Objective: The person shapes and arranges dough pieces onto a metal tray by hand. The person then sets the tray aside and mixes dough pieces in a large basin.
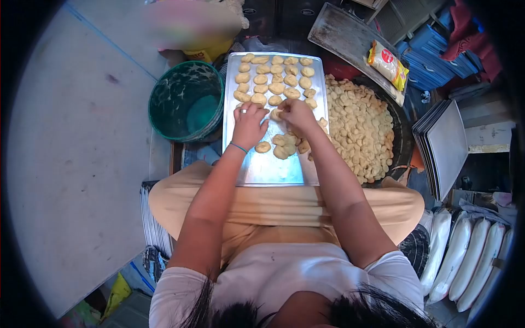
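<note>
A metal baking tray (273,174) rests across the lap, with rows of pale dough pieces (276,88) over its far half. My right hand (298,117) pinches one dough piece (275,115) just above or on the tray; the fingertips partly cover it. To its left, my left hand (249,124) reaches over the row's end with fingers apart, and what lies under them is mostly hidden. Between the wrists is a loose cluster of dough pieces (282,147), with a single dough piece (263,147) beside it.
At the right stands a wide round container heaped with dough pieces (358,128). A green bucket (186,123) is at the left. Another tray (342,35) with a yellow-and-white packet (387,64) leans behind. Stacked trays (444,147) and white bags (465,257) stand farther right.
</note>
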`<action>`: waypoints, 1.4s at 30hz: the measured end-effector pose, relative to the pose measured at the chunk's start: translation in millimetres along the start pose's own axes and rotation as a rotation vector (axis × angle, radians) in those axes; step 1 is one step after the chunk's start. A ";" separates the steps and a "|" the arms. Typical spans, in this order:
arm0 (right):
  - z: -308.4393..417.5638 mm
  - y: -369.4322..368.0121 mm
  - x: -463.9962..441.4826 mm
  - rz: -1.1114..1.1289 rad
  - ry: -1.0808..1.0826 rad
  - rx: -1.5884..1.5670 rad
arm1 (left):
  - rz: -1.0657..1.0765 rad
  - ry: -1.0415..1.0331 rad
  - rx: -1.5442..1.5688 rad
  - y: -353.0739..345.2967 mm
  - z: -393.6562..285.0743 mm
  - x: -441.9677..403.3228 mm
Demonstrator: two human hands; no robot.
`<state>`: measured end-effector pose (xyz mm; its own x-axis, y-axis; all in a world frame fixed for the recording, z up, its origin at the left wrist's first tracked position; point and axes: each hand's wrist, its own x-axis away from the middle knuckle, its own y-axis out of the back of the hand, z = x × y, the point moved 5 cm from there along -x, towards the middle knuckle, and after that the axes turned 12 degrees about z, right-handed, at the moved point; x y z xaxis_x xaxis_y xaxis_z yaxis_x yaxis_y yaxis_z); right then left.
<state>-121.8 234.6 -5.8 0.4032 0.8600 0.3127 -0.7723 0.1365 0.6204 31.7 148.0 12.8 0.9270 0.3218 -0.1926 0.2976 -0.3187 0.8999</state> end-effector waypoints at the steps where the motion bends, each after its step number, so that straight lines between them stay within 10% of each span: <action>1: -5.7 3.3 -3.6 -0.039 0.010 0.030 | 0.014 -0.005 0.027 -3.1 -3.9 -0.2; 7: 0.5 22.7 54.4 0.080 0.089 0.463 | 0.044 -0.044 0.011 -17.1 -11.3 -9.8; 22: -61.7 39.7 45.0 -0.394 0.035 -0.392 | 0.288 -0.038 0.048 -34.6 -49.1 -41.0; 29: -46.6 38.9 61.0 -0.110 0.007 0.147 | 0.067 0.022 -0.038 -37.3 -41.5 -50.9; 33: -72.0 36.2 51.9 -0.242 0.031 -0.193 | 0.088 0.018 -0.042 -43.8 -45.8 -45.7; 42: -45.7 6.7 132.4 -0.396 0.061 0.195 | 0.145 0.080 0.021 -7.3 -47.2 16.1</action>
<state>-96.1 371.8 6.9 0.6151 0.7883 -0.0153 -0.4548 0.3706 0.8098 33.6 197.7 21.6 0.9398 0.3406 -0.0294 0.1679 -0.3851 0.9075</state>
